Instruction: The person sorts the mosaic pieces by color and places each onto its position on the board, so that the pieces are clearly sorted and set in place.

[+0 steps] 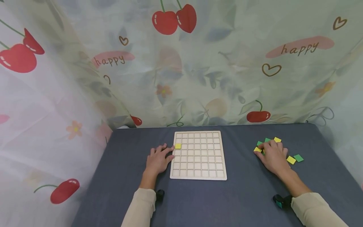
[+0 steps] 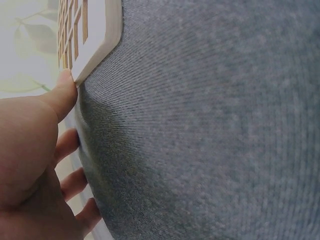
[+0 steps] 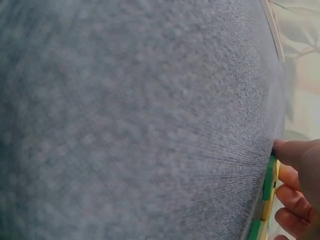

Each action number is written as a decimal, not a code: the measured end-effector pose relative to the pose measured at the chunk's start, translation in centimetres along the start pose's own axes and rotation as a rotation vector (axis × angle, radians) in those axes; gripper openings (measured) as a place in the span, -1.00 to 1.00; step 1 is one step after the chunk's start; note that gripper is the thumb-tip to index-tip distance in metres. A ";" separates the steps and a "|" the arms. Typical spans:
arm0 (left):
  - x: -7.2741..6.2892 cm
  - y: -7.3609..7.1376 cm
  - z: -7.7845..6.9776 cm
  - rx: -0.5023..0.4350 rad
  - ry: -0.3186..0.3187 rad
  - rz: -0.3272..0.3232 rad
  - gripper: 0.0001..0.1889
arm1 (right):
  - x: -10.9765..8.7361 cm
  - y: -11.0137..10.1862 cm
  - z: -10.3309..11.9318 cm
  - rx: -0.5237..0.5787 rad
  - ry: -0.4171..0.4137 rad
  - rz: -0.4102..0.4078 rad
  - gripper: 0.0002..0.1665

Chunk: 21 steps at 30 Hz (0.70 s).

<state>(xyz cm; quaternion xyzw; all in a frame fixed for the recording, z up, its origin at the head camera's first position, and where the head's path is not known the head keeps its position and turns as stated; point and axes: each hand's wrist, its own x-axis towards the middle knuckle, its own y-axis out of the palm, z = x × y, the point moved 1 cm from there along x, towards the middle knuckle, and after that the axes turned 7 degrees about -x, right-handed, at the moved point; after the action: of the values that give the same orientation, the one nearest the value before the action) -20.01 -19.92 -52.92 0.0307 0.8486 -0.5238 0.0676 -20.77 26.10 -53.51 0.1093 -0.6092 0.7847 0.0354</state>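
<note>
Left hand (image 1: 158, 160), fingers apart, thumb against board (image 1: 198, 157), yellow tile (image 1: 177, 146) beside index fingertip, right hand (image 1: 274, 157), tiles (image 1: 299, 158) around fingers, pinch indeterminable.

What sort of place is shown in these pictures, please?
Probably a small, curtained-off tabletop workspace indoors: printed fabric hangs behind a table covered in dark cloth, where a gridded board and loose yellow and green tiles lie.
</note>
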 end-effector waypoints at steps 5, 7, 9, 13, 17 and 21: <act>0.0 0.1 0.1 0.007 0.000 -0.002 -0.48 | 0.3 -0.2 0.1 -0.027 -0.038 -0.001 -0.65; 0.1 0.0 0.0 0.009 0.000 -0.003 -0.48 | 0.5 -0.3 0.2 -0.041 -0.054 -0.001 -0.67; 0.0 0.0 0.0 0.011 0.002 -0.005 -0.48 | 0.7 -0.4 0.3 -0.057 -0.068 0.000 -0.68; 0.0 0.0 0.0 0.014 0.002 0.000 -0.48 | 1.0 -0.6 0.6 -0.063 -0.115 -0.007 -0.68; 0.0 0.1 0.1 0.012 0.004 0.003 -0.47 | 1.3 -0.9 1.0 -0.054 -0.169 -0.036 -0.68; 0.0 0.1 0.0 0.009 0.005 0.002 -0.47 | 1.7 -1.0 1.7 -0.065 -0.186 -0.043 -0.68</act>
<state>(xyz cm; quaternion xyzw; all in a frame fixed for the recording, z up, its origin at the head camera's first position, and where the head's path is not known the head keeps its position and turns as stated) -20.00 -19.92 -52.98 0.0333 0.8463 -0.5276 0.0659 -21.98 24.58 -51.77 0.1935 -0.6323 0.7501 -0.0009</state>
